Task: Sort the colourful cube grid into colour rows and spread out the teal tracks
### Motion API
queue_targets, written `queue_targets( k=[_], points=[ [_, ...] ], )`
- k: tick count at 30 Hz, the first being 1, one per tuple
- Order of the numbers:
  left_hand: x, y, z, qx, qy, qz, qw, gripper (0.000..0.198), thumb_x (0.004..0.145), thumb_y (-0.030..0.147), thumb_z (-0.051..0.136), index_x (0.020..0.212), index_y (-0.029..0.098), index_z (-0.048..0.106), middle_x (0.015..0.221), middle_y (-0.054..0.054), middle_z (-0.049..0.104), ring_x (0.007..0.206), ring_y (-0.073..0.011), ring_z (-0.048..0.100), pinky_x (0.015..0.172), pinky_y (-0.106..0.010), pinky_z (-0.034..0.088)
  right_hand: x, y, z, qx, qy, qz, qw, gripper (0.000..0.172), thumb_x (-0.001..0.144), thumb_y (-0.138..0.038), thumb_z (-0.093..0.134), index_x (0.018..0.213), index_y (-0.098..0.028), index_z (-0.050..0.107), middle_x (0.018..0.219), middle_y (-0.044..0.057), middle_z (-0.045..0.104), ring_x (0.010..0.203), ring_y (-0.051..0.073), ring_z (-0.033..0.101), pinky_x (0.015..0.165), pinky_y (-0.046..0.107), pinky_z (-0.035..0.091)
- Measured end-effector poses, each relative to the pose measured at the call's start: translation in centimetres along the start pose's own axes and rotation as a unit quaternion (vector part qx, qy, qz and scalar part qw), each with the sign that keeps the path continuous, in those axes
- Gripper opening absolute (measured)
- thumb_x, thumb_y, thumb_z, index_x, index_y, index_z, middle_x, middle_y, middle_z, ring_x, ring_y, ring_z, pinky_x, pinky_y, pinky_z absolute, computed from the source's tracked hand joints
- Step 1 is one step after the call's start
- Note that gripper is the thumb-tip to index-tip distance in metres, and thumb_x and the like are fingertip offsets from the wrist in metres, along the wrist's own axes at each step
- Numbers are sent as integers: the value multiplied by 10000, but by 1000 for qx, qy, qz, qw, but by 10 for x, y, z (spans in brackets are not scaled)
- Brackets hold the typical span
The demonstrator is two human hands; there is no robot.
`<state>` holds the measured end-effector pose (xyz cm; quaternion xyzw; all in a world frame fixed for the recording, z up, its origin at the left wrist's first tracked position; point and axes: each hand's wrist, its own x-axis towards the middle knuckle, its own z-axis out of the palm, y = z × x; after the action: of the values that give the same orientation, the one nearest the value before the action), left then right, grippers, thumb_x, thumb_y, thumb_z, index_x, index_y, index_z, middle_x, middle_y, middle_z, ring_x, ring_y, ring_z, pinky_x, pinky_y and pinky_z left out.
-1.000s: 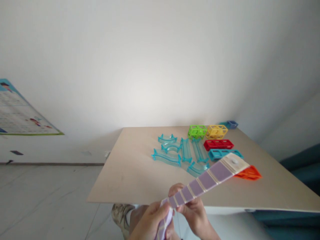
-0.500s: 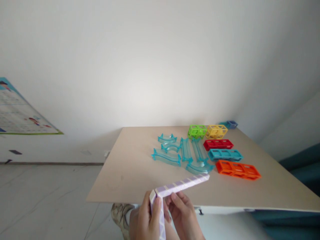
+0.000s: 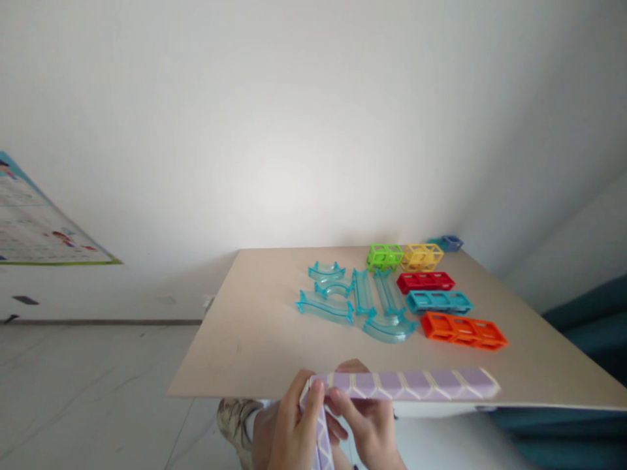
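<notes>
A purple-and-white snake puzzle (image 3: 416, 385) made of wedge-shaped segments is bent at a corner between my hands. One arm of it stretches right along the table's front edge, and the other points down toward me. My left hand (image 3: 294, 424) is closed around the corner and the downward arm, thumb on top. Close beside it, my right hand (image 3: 369, 424) grips the sideways arm near the bend, with the thumb in front and fingers behind. Part of the right fingers is hidden by the puzzle.
On the beige table (image 3: 255, 333) lie several clear blue track pieces (image 3: 362, 294). To their right are orange (image 3: 463, 331), teal (image 3: 438, 301) and red (image 3: 425, 281) frame blocks, with green (image 3: 385, 257) and yellow (image 3: 421, 257) ones behind. A white wall (image 3: 294, 130) rises behind.
The puzzle's long arm has swung from slanting up and away to lying nearly level across to the right. My right hand has turned with it, and its fingers now reach behind that arm.
</notes>
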<state>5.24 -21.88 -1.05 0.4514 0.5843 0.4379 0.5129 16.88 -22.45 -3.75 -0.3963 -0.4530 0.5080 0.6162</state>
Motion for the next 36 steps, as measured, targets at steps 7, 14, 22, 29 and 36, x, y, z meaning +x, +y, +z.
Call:
queue_targets(
  k=[7, 14, 22, 29, 36],
  points=[
    [6, -1, -5, 1, 13, -10, 1000, 434, 778, 616, 533, 699, 193, 588, 567, 12, 573, 548, -139, 563, 509, -196, 445, -4, 8, -12, -131, 6, -94, 987, 211, 774, -371, 700, 922, -221, 691, 1011, 87, 628, 808, 192, 618, 693, 299, 511],
    [17, 4, -20, 16, -2, 44, 999, 399, 782, 584, 553, 775, 191, 619, 636, -4, 598, 617, -168, 562, 592, -227, 455, 4, -10, -13, 139, -136, 200, 960, 476, 864, -592, 497, 967, -148, 635, 677, 61, 623, 510, 157, 591, 473, 256, 439],
    [16, 16, -21, -10, 17, 65, 998, 393, 731, 578, 612, 768, 188, 639, 637, -29, 637, 621, -193, 592, 597, -243, 484, -9, -19, -7, 150, -180, 264, 936, 482, 829, -583, 545, 767, -109, 609, 465, -6, 517, 367, 63, 388, 368, 171, 227],
    [14, 12, -19, 26, -20, 41, 999, 383, 799, 557, 560, 792, 179, 625, 658, -9, 610, 628, -163, 564, 598, -216, 446, -19, 3, 1, 143, -133, 205, 959, 479, 735, -594, 660, 892, -148, 589, 576, -36, 498, 462, 66, 382, 483, 191, 334],
    [12, 3, -15, -27, -13, 24, 999, 407, 794, 564, 570, 735, 163, 607, 623, 1, 579, 592, -139, 531, 549, -197, 423, -20, -7, 11, 16, -88, 156, 984, 422, 736, -572, 675, 807, -162, 602, 661, -15, 506, 599, 107, 413, 558, 216, 361]
  ],
)
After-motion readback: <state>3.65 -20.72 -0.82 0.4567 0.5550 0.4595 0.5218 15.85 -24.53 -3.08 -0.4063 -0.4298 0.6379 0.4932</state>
